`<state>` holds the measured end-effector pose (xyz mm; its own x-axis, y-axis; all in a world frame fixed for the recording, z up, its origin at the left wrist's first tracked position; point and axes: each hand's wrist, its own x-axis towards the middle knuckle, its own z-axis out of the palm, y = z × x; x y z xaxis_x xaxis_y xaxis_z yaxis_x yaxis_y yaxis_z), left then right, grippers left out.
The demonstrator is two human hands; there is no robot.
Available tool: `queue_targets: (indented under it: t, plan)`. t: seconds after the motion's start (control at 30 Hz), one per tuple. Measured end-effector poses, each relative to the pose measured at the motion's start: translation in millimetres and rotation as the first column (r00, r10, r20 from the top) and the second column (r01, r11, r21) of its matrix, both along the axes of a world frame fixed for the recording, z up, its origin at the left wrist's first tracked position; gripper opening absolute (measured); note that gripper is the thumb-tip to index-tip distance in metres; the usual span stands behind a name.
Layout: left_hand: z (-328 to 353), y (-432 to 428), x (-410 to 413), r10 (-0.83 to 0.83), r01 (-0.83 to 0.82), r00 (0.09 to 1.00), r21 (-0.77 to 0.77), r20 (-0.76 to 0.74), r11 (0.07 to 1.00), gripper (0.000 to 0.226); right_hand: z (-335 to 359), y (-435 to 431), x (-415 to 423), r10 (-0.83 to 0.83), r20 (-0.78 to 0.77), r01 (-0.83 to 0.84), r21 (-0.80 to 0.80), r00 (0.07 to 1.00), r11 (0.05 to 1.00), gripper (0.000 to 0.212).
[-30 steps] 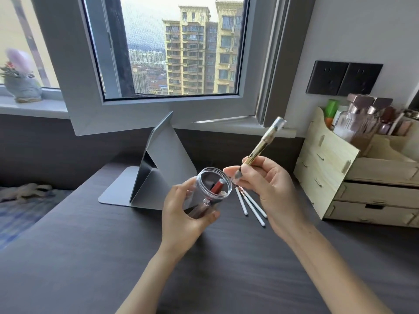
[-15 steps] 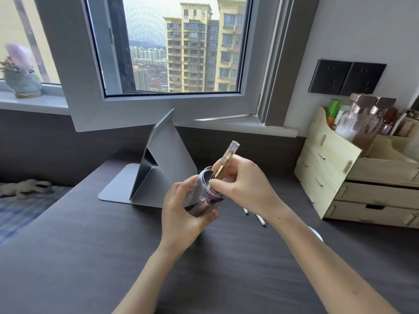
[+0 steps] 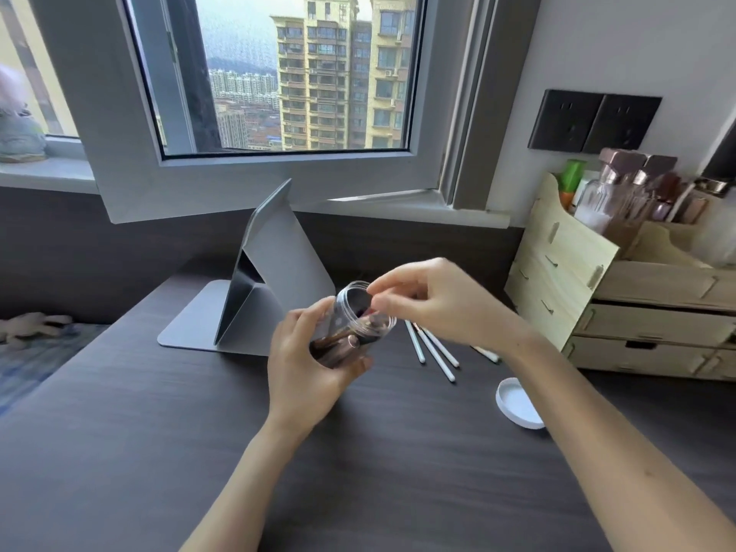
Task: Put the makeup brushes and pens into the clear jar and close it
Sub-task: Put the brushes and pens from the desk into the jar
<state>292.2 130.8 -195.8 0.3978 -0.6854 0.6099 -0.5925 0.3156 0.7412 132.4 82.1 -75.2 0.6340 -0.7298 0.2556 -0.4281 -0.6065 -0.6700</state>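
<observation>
My left hand grips the clear jar, held tilted above the dark desk with its open mouth facing up and right. Brown and rose-gold brushes lie inside it. My right hand hovers at the jar's mouth with thumb and forefinger pinched close together; nothing shows between them. Several white pens lie on the desk just right of the jar. The white lid rests upside down on the desk under my right forearm.
A grey folding tablet stand sits behind the jar. A wooden drawer organiser filled with cosmetics stands at the right against the wall. An open window frame overhangs the back of the desk.
The gold-handled brush my right hand held above the jar went down into it and left my fingers. The lid has come into view on the right.
</observation>
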Motion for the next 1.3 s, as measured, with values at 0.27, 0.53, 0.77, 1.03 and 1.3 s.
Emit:
queue_targets:
  t: [0.27, 0.53, 0.77, 1.03, 1.3]
  plan:
    - [8.7, 2.6, 9.3, -0.062, 0.060, 0.920, -0.018, -0.386, 0.998, 0.065, -53.2, -66.8, -6.0, -0.485, -0.155, 0.475, -0.099, 0.861, 0.875, 0.015]
    - [8.1, 2.3, 11.2, -0.075, 0.070, 0.910, -0.027, -0.408, 0.997, 0.066, -103.5, -87.7, 25.4, -0.561, -0.536, 0.533, -0.226, 0.631, 0.815, 0.026]
    - [4.0, 0.6, 13.1, -0.073, 0.077, 0.931, -0.003, -0.357, 0.997, 0.065, -69.3, -75.9, 15.2, -0.500, -0.099, 0.509, 0.203, 0.860, 0.836, 0.031]
    - [5.1, 2.7, 1.0, -0.125, 0.117, 0.964, -0.048, -0.236, 0.992, 0.070, -1.8, 2.2, -4.3, -0.159, 0.544, 0.165, 0.040, 0.824, 0.986, 0.009]
    - [5.5, 4.1, -2.7, -0.177, 0.176, 0.984, -0.053, -0.012, 0.983, 0.070, -32.1, 1.1, 9.5, -0.217, 0.030, 0.211, -0.405, 0.976, 0.890, 0.038]
